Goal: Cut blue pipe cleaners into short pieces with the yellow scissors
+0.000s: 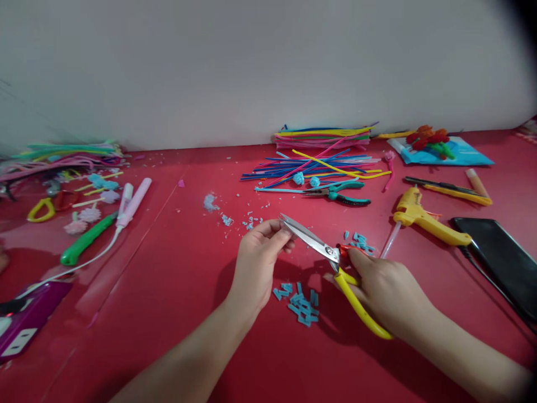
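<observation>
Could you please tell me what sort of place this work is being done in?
Probably a home craft table set against a plain wall: a red tabletop strewn with pipe cleaners, a yellow glue gun and small blue cuttings, with the right hand holding yellow-handled scissors by the left hand.

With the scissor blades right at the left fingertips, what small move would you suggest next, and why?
Probably closing the yellow-handled steel scissors. The right hand holds their handles, and the blade tips meet the left hand, whose fingertips pinch something too small to make out. Short light-blue cut pieces already lie on the red table below, which suggests another snip, fingers kept clear.
</observation>
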`<state>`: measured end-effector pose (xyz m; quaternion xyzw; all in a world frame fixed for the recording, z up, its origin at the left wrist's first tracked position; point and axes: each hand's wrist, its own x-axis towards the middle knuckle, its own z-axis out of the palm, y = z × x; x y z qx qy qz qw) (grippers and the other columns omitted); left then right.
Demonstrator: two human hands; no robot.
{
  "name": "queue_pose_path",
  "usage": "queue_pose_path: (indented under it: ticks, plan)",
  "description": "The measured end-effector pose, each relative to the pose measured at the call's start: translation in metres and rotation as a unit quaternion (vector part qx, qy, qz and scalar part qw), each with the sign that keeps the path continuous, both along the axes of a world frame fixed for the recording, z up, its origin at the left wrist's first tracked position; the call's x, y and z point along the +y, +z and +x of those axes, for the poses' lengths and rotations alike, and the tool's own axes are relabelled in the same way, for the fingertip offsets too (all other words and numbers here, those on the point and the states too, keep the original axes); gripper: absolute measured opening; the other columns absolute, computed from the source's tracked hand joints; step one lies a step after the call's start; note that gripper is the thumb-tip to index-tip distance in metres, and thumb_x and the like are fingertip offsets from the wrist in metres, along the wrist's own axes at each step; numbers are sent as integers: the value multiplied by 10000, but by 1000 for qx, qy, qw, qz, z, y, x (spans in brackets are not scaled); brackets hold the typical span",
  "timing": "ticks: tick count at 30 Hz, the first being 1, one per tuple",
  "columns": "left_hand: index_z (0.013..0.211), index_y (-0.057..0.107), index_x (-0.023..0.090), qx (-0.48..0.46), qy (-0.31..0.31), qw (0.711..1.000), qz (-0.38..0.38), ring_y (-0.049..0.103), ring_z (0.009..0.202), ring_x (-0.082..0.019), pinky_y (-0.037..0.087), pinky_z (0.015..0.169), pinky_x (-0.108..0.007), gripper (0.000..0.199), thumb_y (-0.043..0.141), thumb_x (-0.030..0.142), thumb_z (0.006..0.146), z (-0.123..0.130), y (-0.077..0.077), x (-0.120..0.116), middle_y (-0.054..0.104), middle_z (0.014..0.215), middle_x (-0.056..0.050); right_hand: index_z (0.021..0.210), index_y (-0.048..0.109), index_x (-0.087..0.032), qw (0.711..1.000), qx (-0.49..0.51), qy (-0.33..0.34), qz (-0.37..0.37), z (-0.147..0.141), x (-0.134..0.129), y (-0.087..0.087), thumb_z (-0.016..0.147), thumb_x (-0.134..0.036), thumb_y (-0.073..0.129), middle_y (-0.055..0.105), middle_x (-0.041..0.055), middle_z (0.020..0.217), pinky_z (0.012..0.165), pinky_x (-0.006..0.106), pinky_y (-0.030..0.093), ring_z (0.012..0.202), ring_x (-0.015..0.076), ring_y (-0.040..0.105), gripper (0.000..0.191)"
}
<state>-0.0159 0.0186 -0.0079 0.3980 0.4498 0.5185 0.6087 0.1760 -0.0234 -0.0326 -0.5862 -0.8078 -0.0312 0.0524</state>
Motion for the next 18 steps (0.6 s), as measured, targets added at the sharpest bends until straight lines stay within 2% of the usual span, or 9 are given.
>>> queue_pose_path:
  ticks: [8, 18]
  plan:
    - [729, 611, 144, -3, 5, 1000, -11, 498, 610, -75, 391, 584, -197, 62, 571, 186, 707, 0, 1, 0, 556, 679, 2, 722, 393, -198, 1000, -2, -4, -11, 1, 0, 2, 801, -460, 347, 529, -7, 468, 417, 242, 131, 381, 143, 492, 277]
    - [767, 604, 142, 15, 1, 1000, -3, 489, 620, -78, 391, 593, -193, 90, 566, 207, 717, -1, 0, 0, 548, 690, -3, 679, 443, -197, 999, 11, -39, -20, 3, 3, 5, 785, -552, 321, 521, 10, 461, 425, 248, 139, 379, 135, 459, 390]
